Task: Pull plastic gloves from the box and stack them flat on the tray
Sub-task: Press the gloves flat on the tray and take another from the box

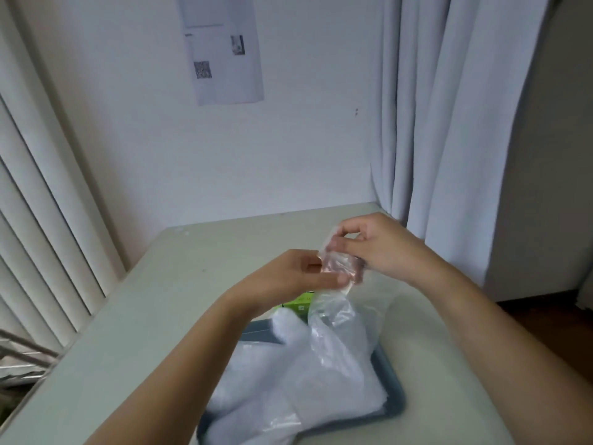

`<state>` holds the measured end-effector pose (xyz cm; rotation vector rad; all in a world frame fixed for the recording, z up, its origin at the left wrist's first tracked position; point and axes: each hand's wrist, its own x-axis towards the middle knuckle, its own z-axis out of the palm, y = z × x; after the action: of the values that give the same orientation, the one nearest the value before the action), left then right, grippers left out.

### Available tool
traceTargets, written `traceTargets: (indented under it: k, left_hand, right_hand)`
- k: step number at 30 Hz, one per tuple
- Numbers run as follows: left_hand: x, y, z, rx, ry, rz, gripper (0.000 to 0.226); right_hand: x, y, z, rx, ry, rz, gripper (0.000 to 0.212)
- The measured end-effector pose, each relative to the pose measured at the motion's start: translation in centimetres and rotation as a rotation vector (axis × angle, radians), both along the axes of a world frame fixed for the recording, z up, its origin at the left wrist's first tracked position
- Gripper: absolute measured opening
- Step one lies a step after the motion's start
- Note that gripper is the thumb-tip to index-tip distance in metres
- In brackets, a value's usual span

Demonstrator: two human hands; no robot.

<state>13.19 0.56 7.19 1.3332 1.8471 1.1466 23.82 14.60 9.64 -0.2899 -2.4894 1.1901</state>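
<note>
A clear plastic glove point(340, 313) hangs in the air above the tray, its top edge bunched between both hands. My left hand point(298, 277) pinches the glove's upper left part. My right hand point(375, 245) pinches the upper right part, a little higher and farther back. Below them a grey tray point(393, 409) lies on the table and holds a pile of flat, whitish plastic gloves point(288, 380). Only a green corner of the glove box point(301, 303) shows behind the tray, under my left wrist; the rest is hidden.
The pale table point(154, 303) stands against a white wall, with a paper sheet point(224, 46) pinned above. Vertical blinds point(41, 220) run along the left side, a grey curtain point(449, 107) hangs at the right. A metal rack point(22, 358) shows at lower left.
</note>
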Motion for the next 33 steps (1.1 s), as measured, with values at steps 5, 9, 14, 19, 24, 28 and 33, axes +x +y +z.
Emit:
traceTargets:
  k: [5, 9, 14, 19, 24, 28, 33]
  left_hand:
    - [1.6, -0.3, -1.0, -0.016, 0.052, 0.130, 0.012]
    - [1.5, -1.5, -1.6, 0.025, -0.116, 0.172, 0.010]
    - [0.9, -3.6, -2.1, -0.044, -0.143, 0.169, 0.023]
    - [0.1, -5.5, -2.7, -0.129, -0.173, 0.081, 0.023]
    - [-0.1, -6.2, -3.7, -0.072, -0.177, 0.159, 0.015]
    - [-0.6, -6.8, -4.4, -0.037, -0.128, 0.294, 0.019]
    - [-1.8, -8.1, -4.4, -0.033, -0.202, 0.267, 0.021]
  right_hand:
    - [1.5, -0.9, 0.0, -0.082, -0.026, 0.024, 0.023]
    - [3.4, -0.1, -0.4, 0.022, -0.324, 0.112, 0.053]
    - [4.0, -0.8, -1.7, -0.058, -0.160, 0.110, 0.005]
    - [2.9, -3.2, -2.9, -0.239, 0.027, 0.070, 0.014]
    - [1.9, -5.4, -2.6, -0.068, 0.048, 0.031, 0.019]
    - [1.2, -6.4, -1.7, 0.048, 0.103, -0.007, 0.023]
    - [0.7, -5.4, -2.1, -0.043, 0.107, -0.129, 0.026]
